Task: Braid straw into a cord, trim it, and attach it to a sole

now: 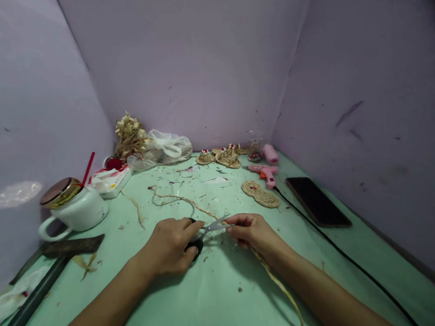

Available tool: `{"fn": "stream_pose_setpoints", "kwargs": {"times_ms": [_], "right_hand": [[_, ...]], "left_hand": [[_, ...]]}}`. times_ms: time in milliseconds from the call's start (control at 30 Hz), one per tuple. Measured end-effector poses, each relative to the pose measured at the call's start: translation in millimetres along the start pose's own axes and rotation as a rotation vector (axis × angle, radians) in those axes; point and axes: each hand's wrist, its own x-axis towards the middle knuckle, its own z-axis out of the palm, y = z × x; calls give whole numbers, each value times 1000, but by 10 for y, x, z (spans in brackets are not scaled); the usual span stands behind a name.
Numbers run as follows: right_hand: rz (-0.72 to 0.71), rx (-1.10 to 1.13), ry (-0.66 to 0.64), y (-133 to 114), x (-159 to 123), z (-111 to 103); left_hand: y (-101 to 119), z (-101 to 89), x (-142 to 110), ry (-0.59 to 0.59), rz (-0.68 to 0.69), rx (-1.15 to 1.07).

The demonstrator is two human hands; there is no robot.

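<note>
With my left hand (173, 246), fingers closed around the handles, I hold a pair of silver-bladed scissors with black handles (209, 229). The blades stand apart, pointing right, at a long, thin, straw-coloured braided cord (274, 277). My right hand (253, 231) is just right of the scissors, thumb and fingers pinched together on that cord. From there it trails toward me, to the near right of the scissors; its other part runs to their far left across the pale green tabletop (198, 305).

Beyond the scissors, to the right, lies a flat, coiled, tan straw piece (260, 195), with a pink glue gun (265, 174) behind it. A black rectangular phone (317, 201) lies farther right of the scissors. Well to their left stands a white, handled mug (81, 210).
</note>
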Motion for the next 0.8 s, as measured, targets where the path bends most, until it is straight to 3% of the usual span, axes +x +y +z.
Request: {"fn": "stream_pose_setpoints", "kwargs": {"times_ms": [233, 600, 800], "right_hand": [[20, 69, -133, -45, -39, 2], [64, 27, -156, -46, -33, -37], [79, 26, -175, -48, -59, -17]], "left_hand": [[16, 16, 7, -8, -9, 14], [55, 7, -10, -2, 17, 67], [77, -8, -5, -57, 19, 73]]}}
